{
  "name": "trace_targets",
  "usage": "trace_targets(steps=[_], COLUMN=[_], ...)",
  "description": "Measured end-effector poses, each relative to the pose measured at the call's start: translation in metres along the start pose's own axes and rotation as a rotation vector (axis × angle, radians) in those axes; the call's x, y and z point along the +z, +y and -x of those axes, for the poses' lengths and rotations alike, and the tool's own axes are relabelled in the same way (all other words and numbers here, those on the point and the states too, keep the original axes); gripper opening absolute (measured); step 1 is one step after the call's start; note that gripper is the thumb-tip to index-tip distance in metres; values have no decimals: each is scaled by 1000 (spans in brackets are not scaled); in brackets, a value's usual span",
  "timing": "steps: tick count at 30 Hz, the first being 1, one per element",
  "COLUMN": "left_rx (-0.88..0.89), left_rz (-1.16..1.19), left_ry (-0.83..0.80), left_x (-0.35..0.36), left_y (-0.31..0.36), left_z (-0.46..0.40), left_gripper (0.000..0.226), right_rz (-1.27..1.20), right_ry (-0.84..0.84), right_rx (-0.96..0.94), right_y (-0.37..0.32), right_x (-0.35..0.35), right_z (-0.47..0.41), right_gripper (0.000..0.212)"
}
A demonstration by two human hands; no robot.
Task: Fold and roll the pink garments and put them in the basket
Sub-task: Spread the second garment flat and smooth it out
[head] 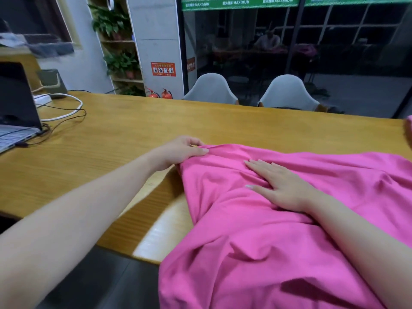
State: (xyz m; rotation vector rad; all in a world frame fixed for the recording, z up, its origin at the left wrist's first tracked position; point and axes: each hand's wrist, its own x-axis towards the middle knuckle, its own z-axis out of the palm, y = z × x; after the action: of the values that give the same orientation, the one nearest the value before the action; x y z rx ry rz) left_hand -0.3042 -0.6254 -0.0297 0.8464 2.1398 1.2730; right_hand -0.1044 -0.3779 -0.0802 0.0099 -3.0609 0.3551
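Garment [256,230] unfolded on counter [133,130]; my left hand [180,150] pinches its edge, right hand [278,186] spread flat beside. Folding barely started.

Your left arm comes in bare from the lower left, stretched forward and to the right, forearm nearly straight. Your left hand [181,150] sits at the far left edge of the pink garment [256,230], fingers curled, thumb and fingertips pinching a bit of the cloth's edge. Your right arm enters from the lower right, forearm angled up and left, lying over the cloth. Your right hand [281,186] is palm down, flat on the garment, fingers straight and slightly spread, pointing toward the left hand, thumb out to the side. Hands near each other, not touching.
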Motion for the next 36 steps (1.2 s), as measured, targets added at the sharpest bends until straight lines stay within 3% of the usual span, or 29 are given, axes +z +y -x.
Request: trace_targets(steps=[2, 6, 8, 11, 13, 16, 22, 24, 26, 28, 31, 33, 36], left_rx=[-19, -2, 33, 94, 104, 83, 63, 17, -29, -27, 39, 71, 71], left_rz=[-128, -191, -10, 490, 572, 407, -203, -367, -425, -327, 70, 341, 495], left_ry=[-10, -42, -49, -110, -138, -123, 21, 66, 1, -149, -271, -242, -175], left_x=[-11, -24, -28, -25, -20, -21, -49, -59, -65, -67, -73, -74, -69], left_y=[-1, -10, -15, -22, -26, -29, -26, -26, -29, -32, -34, -36, -44], left_z=[2, 6, 12, 21, 26, 28, 29, 32, 37, 44, 52, 54, 48], left_gripper=[33, 17, 18, 40, 43, 39, 12, 26, 45, 42, 21, 2, 5], right_rz=[10, 30, 34, 23, 20, 23, 26, 32, 36, 39, 46, 42, 32], right_ry=[-8, -31, -40, -52, -60, -68, -73, -71, -65, -61, -57, -57, -62], right_rx=[3, 28, 52, 84, 95, 103, 111, 115, 114, 119, 121, 120, 123], right_y=[3, 3, 2, 0, 1, 1, -1, -1, 0, 1, 3, 4, 5], right_x=[0, 0, 0, -2, -2, -3, -5, -5, -4, -4, -2, -1, -2], right_z=[-1, -2, -4, -6, -6, -6, -4, -4, -5, -5, -6, -6, -7], right_gripper=[110, 110, 112, 115, 116, 113, 114, 113, 111, 110, 107, 105, 103])
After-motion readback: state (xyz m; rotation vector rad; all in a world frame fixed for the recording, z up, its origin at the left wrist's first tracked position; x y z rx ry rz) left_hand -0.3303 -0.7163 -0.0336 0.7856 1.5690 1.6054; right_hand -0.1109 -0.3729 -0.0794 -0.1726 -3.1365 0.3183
